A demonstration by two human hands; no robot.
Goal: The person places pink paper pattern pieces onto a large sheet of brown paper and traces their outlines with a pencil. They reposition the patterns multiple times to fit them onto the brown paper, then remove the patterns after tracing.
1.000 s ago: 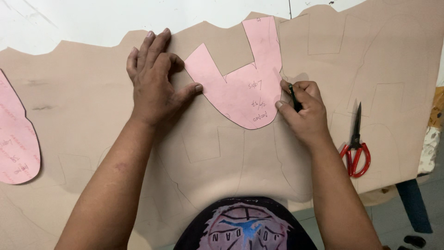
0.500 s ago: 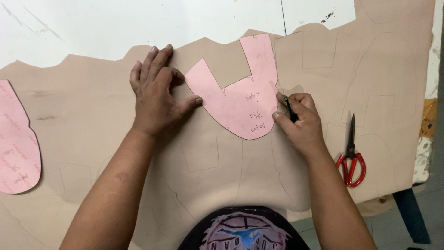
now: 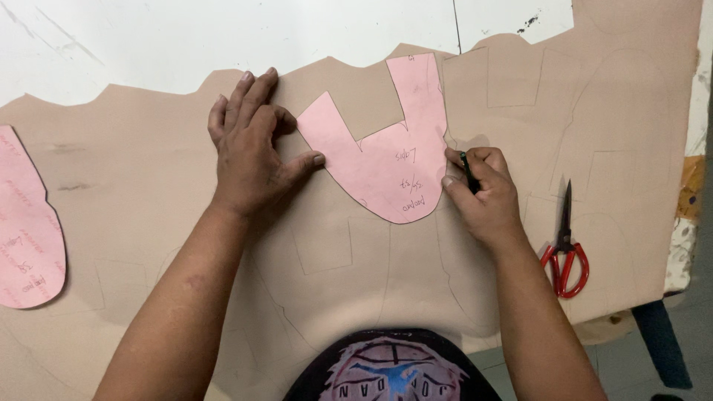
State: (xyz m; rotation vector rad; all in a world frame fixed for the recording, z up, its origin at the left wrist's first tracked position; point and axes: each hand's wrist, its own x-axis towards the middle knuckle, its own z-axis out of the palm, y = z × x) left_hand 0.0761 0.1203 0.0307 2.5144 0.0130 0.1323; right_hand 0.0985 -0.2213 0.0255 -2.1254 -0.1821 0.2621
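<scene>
A pink U-shaped paper pattern (image 3: 390, 160) lies flat on a large tan sheet (image 3: 148, 171) marked with faint traced outlines. My left hand (image 3: 252, 145) presses down on the pattern's left arm, fingers spread, thumb on its edge. My right hand (image 3: 483, 189) grips a dark pen (image 3: 468, 171) with its tip at the pattern's right edge.
Red-handled scissors (image 3: 564, 245) lie on the sheet to the right of my right hand. A second pink pattern (image 3: 26, 223) rests at the far left. The white tabletop (image 3: 223, 33) shows beyond the sheet's wavy far edge; the table's right edge drops off past the scissors.
The view has shifted slightly. My right hand with the pen has edged a little up along the pattern's right edge. The left hand stays pressed on the pattern.
</scene>
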